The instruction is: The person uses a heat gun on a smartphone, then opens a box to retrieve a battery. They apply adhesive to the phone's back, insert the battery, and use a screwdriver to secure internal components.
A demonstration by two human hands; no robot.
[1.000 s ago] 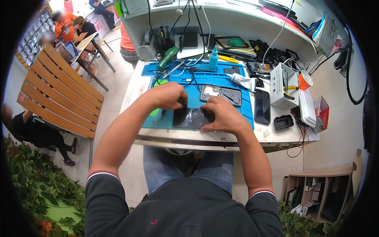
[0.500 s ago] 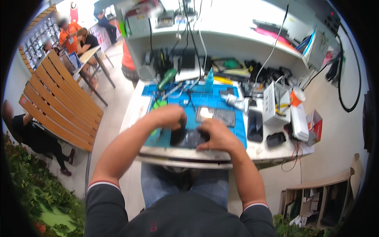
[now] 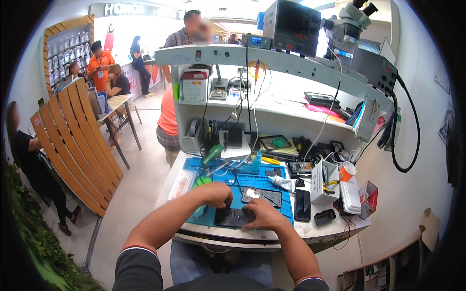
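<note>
On the blue mat (image 3: 285,212) lies a dark, glossy screen panel (image 3: 226,218). My left hand (image 3: 213,195) is curled at its upper left, fingertips together, what they pinch hidden. My right hand (image 3: 262,213) grips the panel's right end between thumb and fingers. Just behind it rests an opened grey phone (image 3: 271,198), with a white tube (image 3: 286,183) and a light blue bottle (image 3: 257,164) farther back. A bright green object (image 3: 201,182) is partly behind my left arm. A black phone (image 3: 302,203) lies to the right.
Right are a white box (image 3: 320,191), an orange cup (image 3: 347,172) and wires. Shelves (image 3: 272,116) carry tools, a monitor (image 3: 290,26) and a microscope (image 3: 352,24). Left stands a slatted wooden panel (image 3: 77,145). Several people are about, including one in black (image 3: 34,160) and one in orange (image 3: 99,65).
The camera has tilted up, showing the upper shelves and people beyond and placing the bench lower in the picture. Both hands remain at the dark panel with little visible movement.
</note>
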